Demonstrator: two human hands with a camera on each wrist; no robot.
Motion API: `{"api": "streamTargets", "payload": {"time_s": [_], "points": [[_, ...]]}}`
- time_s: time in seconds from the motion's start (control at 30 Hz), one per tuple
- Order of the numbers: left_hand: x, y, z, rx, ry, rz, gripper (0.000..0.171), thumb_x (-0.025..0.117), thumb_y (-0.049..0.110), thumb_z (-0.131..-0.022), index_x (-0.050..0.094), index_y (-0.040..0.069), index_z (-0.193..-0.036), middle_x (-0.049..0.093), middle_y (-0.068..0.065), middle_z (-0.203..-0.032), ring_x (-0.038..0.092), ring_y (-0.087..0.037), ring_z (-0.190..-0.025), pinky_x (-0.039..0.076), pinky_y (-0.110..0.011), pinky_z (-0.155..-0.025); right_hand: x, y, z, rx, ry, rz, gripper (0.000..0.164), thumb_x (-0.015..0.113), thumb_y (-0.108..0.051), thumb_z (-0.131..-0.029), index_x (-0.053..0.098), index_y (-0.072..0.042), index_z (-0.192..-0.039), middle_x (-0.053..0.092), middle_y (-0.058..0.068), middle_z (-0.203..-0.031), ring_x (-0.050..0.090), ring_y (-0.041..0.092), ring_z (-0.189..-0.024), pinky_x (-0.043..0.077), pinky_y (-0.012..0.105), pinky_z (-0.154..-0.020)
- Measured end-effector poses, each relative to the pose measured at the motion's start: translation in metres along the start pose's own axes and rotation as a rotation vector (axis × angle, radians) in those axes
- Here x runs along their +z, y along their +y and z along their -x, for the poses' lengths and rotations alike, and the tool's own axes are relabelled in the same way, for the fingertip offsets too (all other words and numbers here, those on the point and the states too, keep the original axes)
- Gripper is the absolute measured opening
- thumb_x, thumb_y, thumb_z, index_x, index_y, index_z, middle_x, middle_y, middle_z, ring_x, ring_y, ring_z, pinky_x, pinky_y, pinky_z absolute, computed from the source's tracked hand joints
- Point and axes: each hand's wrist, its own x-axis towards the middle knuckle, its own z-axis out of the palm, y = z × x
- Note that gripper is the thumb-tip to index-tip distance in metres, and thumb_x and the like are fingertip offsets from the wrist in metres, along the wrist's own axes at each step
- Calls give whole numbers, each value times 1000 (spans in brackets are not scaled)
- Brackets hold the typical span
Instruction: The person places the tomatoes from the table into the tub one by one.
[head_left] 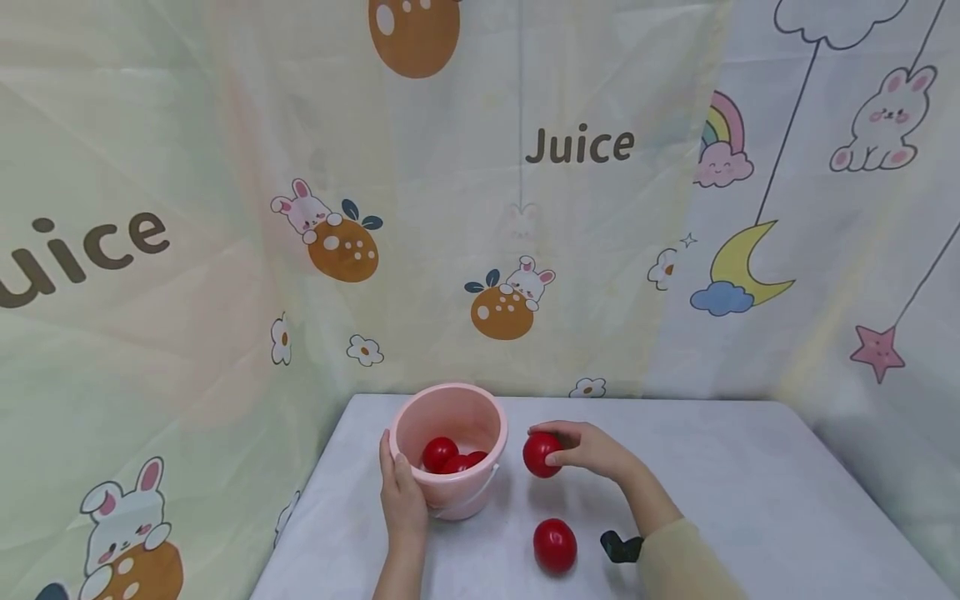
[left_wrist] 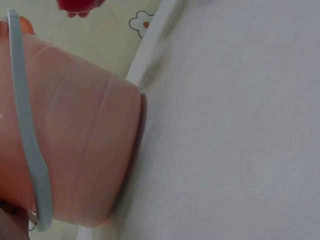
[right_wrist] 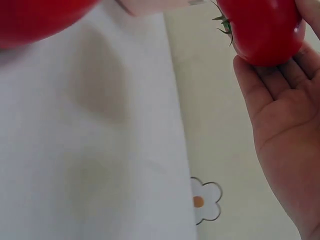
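A pink bucket (head_left: 448,492) with a pale handle (left_wrist: 31,145) stands on the white table, with several red tomatoes (head_left: 439,454) inside it. My left hand (head_left: 403,500) grips the bucket at its left side, thumb near the rim. Just right of the bucket, my right hand (head_left: 588,450) holds a red tomato (head_left: 540,454) above the table. Green sepals show on this held tomato (right_wrist: 267,30) in the right wrist view, with the fingers and thumb around it. Another tomato (head_left: 555,547) lies on the table below the right hand, nearer the front.
The white table (head_left: 720,467) meets patterned cloth walls (head_left: 585,275) at the back and sides. A small black object (head_left: 621,547) shows beside the right sleeve (head_left: 686,562); its kind is unclear.
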Motion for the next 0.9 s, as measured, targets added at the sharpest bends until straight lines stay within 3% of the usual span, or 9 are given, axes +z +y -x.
{"api": "streamTargets", "payload": {"time_s": [0.33,0.67,0.9], "points": [[0,1,0,-3,-3,1,63,41,69,-94,13,58,-149,29,13,-161,29,-25,-149,47,-53,-104,-18,-41,-8,-58,6,42,63,84,-39,-75,59,-34,-133,60,1,-132,54,28,-122,60,40,-82],[-1,0,0,7,-5,-1,60,41,61,-98,12,56,-151,28,10,-162,28,-27,-149,46,-55,-104,-38,-87,-21,-130,-5,51,66,85,-39,-74,58,-37,-134,59,0,-134,52,30,-125,60,42,-84],[-1,0,0,8,0,0,61,42,65,-96,13,57,-150,29,11,-161,29,-25,-149,47,-53,-103,-43,-109,-28,-156,-7,62,66,84,-40,-75,58,-35,-135,60,0,-134,53,29,-125,60,41,-84]]}}
